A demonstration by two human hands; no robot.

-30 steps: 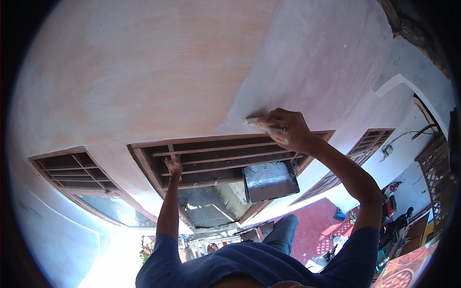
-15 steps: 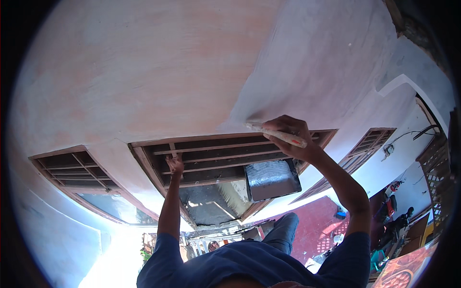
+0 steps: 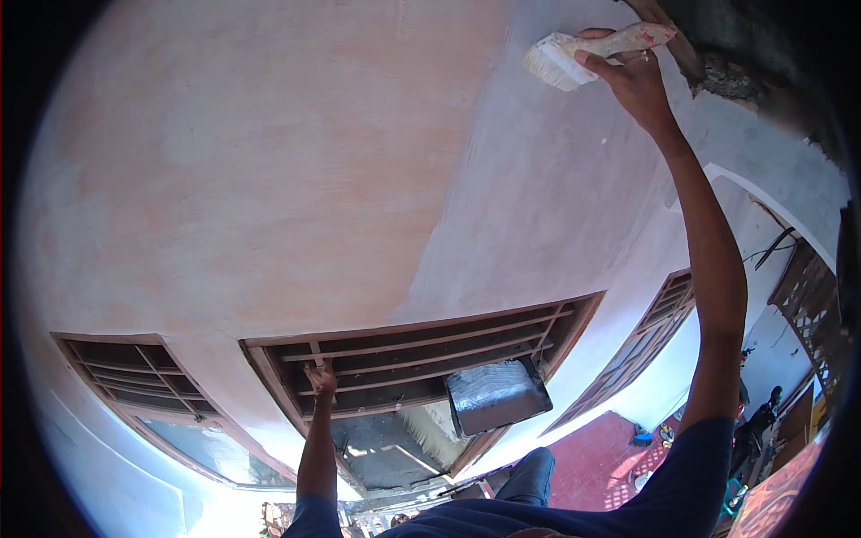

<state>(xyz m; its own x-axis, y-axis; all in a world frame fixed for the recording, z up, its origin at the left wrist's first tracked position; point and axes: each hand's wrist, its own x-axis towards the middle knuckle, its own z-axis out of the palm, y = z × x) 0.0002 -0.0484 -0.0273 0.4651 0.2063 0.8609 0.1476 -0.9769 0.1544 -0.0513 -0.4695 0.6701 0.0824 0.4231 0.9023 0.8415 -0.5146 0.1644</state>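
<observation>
High at the upper right, my right hand (image 3: 632, 79) grips a wide paintbrush (image 3: 558, 61) by its pale, red-marked handle. Its bristles point left, against or close to the paler, freshly coated part of the wall (image 3: 529, 197). The pinkish part of the wall (image 3: 269, 179) lies to the left. Lower down, my left hand (image 3: 320, 378) is closed around a wooden bar (image 3: 316, 348) of the window grille, with some fingers partly hidden. A dark paint tray (image 3: 457, 414) with whitish, wet-looking contents leans at the right side of that window.
The wooden window frame (image 3: 404, 329) spans the middle below the wall. Smaller barred windows stand at left (image 3: 134, 372) and right (image 3: 641, 336). A rough broken edge (image 3: 731, 81) lies beyond my right hand. Far below are a red floor (image 3: 583, 457) and assorted items.
My right hand has carried the brush from just above the window up and right to the top of the wall. My left hand keeps its hold on the bar. The view has tilted upward.
</observation>
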